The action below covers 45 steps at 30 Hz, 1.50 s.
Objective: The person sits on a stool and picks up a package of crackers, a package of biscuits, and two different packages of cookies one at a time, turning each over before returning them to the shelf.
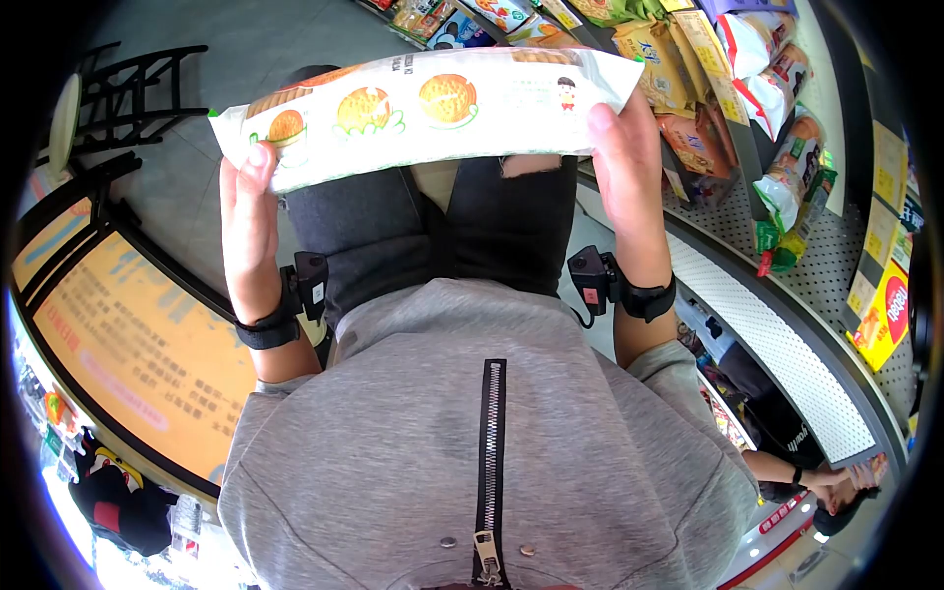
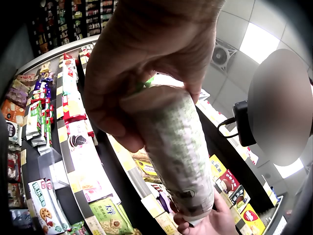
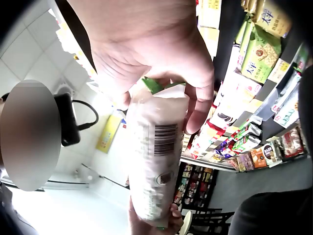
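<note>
A long white biscuit packet [image 1: 379, 113] with round biscuits printed on it stretches between my two hands, in front of my lap. At its left end, my left hand [image 1: 251, 202] grips the wrapper, the thumb lying on the printed face. My right hand [image 1: 629, 162] holds the opposite end in the same way. Seen from the left wrist, the packet [image 2: 176, 147] runs away from my curled fingers toward the other hand. A barcode and a green wrapper end show on the packet [image 3: 156, 152] in the right wrist view.
Shelves of bagged snacks [image 1: 688, 69] curve along the right side, with a perforated shelf edge [image 1: 777, 324] close to my right arm. A yellow-topped table [image 1: 147, 344] and black chairs [image 1: 147, 93] stand on the left. Another person's hands [image 1: 836, 484] appear at lower right.
</note>
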Available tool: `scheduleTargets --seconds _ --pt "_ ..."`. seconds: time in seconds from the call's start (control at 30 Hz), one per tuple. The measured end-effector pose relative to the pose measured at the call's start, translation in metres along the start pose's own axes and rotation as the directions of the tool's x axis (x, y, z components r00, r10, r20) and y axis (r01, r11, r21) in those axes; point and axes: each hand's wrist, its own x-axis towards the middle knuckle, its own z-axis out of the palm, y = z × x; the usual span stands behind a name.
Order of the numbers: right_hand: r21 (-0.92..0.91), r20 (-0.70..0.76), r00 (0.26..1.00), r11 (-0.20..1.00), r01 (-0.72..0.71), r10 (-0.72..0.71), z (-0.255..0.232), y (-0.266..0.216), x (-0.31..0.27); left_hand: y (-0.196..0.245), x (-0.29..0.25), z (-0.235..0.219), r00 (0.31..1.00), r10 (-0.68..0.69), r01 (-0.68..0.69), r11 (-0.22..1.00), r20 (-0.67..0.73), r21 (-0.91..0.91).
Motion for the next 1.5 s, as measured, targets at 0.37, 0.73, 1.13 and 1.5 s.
scheduleTargets --seconds 0.37,0.73,1.13,1.5 --pt "0.159 -0.044 0.996 0.985 -0.069 0.077 -0.001 -0.007 -0.003 0.028 0.003 0.022 0.988 0.062 -0.074 0.994 0.144 0.078" --pt "-0.662 -0.434 0.657 0.713 0.232 -0.617 -0.079 -0.076 -0.052 0.031 0.018 0.031 0.982 0.04 -0.093 0.954 0.186 0.284" --pt "-0.929 -0.353 0.251 0.305 -0.208 -0.901 -0.13 -0.097 -0.104 0.038 0.032 0.053 0.961 0.024 -0.087 0.972 0.275 0.219" --pt "-0.852 -0.398 0.561 0.067 -0.519 -0.726 -0.158 -0.041 -0.038 0.034 0.028 0.045 0.958 0.025 -0.078 0.981 0.285 0.177"
